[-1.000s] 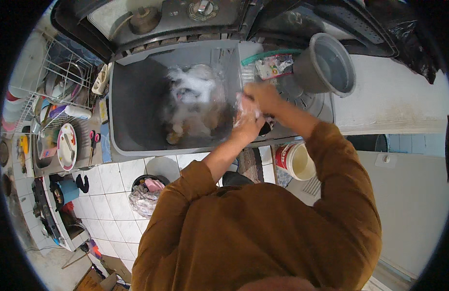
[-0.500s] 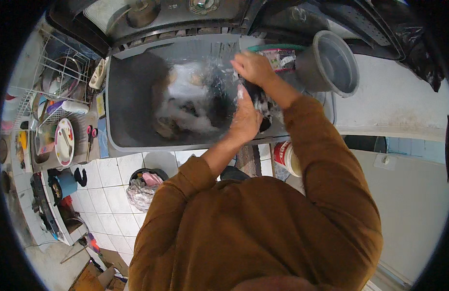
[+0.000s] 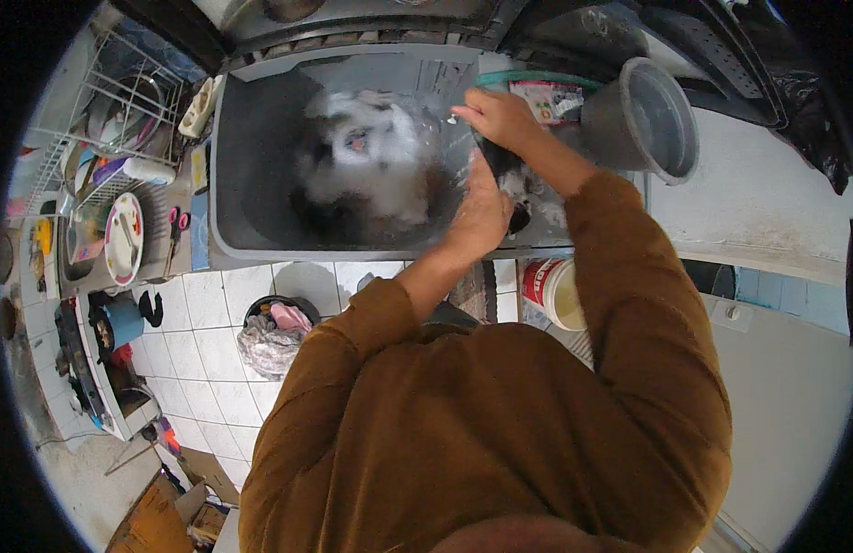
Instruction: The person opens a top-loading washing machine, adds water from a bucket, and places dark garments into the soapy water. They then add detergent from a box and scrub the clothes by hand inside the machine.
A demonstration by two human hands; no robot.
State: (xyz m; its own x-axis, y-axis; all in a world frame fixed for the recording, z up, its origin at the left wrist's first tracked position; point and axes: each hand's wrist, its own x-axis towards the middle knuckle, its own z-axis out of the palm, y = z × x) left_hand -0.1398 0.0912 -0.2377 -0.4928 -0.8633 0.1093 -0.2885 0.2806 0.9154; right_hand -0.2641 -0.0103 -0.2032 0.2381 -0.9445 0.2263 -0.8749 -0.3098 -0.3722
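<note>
A dark, soapy cloth (image 3: 518,217) lies bunched on the right side of a grey wash sink (image 3: 306,255). My right hand (image 3: 505,118) is closed like a fist at the cloth's far end, with a white speck of foam at its fingertips. Nearer to me, my left hand (image 3: 482,214) grips the cloth from its left side, the thumb pointing away from me. Part of the cloth is hidden behind both hands. In the basin to the left, cloudy water with white foam (image 3: 380,175) covers whatever lies below the surface.
A grey bucket (image 3: 615,120) stands right of my right hand, beside a printed packet (image 3: 546,100). At left are a wire dish rack (image 3: 122,129), a plate (image 3: 124,238) and scissors (image 3: 176,226). Below the sink stand a white-and-red tub (image 3: 555,290) and a lined bin (image 3: 277,336).
The view has shifted slightly. Both hands stay on the cloth, and my right hand's wrist has turned a little. The splashing near my hands has died down, and foam has spread across the water.
</note>
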